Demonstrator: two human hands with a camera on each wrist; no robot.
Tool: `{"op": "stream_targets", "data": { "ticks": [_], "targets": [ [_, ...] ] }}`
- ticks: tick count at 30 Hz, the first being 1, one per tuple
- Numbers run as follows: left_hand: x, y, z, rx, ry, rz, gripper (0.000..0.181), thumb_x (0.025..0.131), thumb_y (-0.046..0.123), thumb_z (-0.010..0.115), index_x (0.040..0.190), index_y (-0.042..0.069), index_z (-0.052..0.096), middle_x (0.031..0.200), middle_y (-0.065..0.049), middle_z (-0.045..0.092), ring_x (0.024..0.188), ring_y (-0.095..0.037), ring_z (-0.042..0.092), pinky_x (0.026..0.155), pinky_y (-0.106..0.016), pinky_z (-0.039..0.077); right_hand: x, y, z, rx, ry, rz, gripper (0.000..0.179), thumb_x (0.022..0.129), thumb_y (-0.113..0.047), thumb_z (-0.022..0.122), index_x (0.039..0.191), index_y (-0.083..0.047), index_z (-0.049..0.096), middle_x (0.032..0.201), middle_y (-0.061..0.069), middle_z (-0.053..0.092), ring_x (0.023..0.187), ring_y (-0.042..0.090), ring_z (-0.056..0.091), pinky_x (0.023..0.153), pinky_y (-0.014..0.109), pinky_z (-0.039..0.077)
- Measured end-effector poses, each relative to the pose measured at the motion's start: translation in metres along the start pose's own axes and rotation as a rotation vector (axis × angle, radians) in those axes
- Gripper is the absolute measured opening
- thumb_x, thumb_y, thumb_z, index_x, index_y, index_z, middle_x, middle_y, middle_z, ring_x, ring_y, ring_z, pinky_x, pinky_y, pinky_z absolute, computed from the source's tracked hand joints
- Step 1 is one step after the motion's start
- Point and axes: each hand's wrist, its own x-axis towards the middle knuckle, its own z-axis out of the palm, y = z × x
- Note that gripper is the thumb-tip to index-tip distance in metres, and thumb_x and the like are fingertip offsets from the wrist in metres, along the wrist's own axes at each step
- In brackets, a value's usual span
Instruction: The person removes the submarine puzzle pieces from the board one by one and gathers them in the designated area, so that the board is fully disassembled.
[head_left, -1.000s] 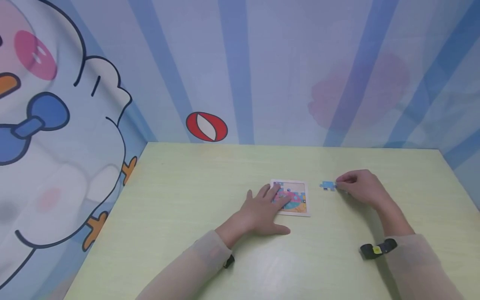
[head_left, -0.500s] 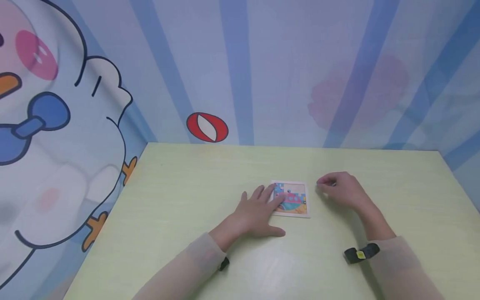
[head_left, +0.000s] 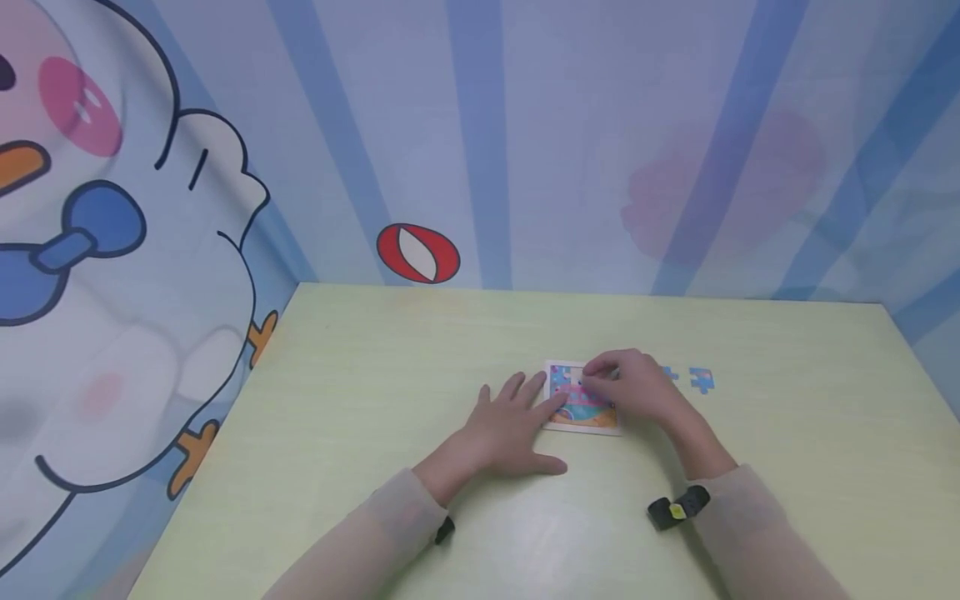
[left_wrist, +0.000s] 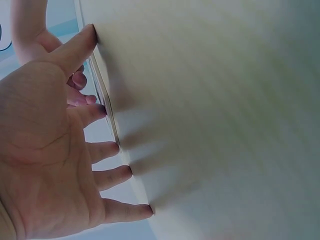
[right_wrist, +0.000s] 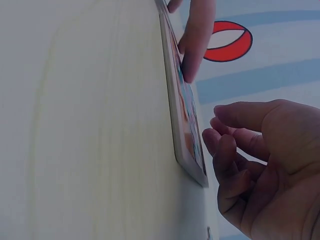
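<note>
A small framed jigsaw puzzle point(head_left: 581, 421) lies on the table with a colourful picture, its upper part partly bare. My left hand point(head_left: 504, 433) is spread flat, its fingertips resting on the puzzle's left side and the table beside it. Over the puzzle's upper right, my right hand point(head_left: 633, 387) holds thumb and forefinger together in a pinch on a puzzle piece, which the fingers almost wholly hide. In the right wrist view, the right hand point(right_wrist: 270, 165) is just above the puzzle frame point(right_wrist: 175, 115), its other fingers curled.
Two loose blue puzzle pieces lie right of the puzzle: one piece point(head_left: 702, 380) in full sight, the other piece point(head_left: 670, 372) partly behind the right hand. A printed cloth backdrop point(head_left: 555, 167) stands behind the table point(head_left: 420, 350) and at its left.
My right hand has moved left from beside the loose pieces to above the puzzle, uncovering a piece at the right. The left hand has shifted slightly left and stays spread.
</note>
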Motion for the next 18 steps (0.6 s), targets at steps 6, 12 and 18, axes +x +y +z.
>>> {"op": "stream_targets", "data": {
  "ticks": [6,12,18],
  "targets": [
    [-0.001,0.001,-0.001,0.003,0.003,0.009,0.097,0.089,0.078,0.059,0.167,0.036,0.021,0.174,-0.005,0.011,0.157,-0.036,0.015,0.114,-0.072,0.026,0.006,-0.004,0.011,0.002,-0.012,-0.021,0.025,0.097,-0.025,0.072,0.115,-0.008,0.077,0.102,0.004,0.075,0.097,0.024,0.068,0.089,0.048,0.053],
    [0.000,0.001,-0.001,0.011,0.000,0.011,0.096,0.089,0.078,0.058,0.167,0.035,0.022,0.174,-0.005,0.011,0.157,-0.037,0.015,0.114,-0.072,0.026,0.011,-0.005,0.019,-0.028,-0.028,0.020,0.025,0.097,-0.025,0.072,0.115,-0.009,0.077,0.104,0.006,0.074,0.096,0.024,0.066,0.088,0.047,0.053],
    [-0.001,0.002,-0.003,0.018,-0.003,0.009,0.097,0.089,0.078,0.058,0.167,0.035,0.021,0.174,-0.005,0.011,0.157,-0.037,0.015,0.113,-0.072,0.026,0.014,-0.009,0.020,-0.057,-0.022,0.031,0.022,0.097,-0.023,0.072,0.113,-0.008,0.077,0.104,0.008,0.073,0.097,0.027,0.065,0.089,0.049,0.052]
  ]
}}
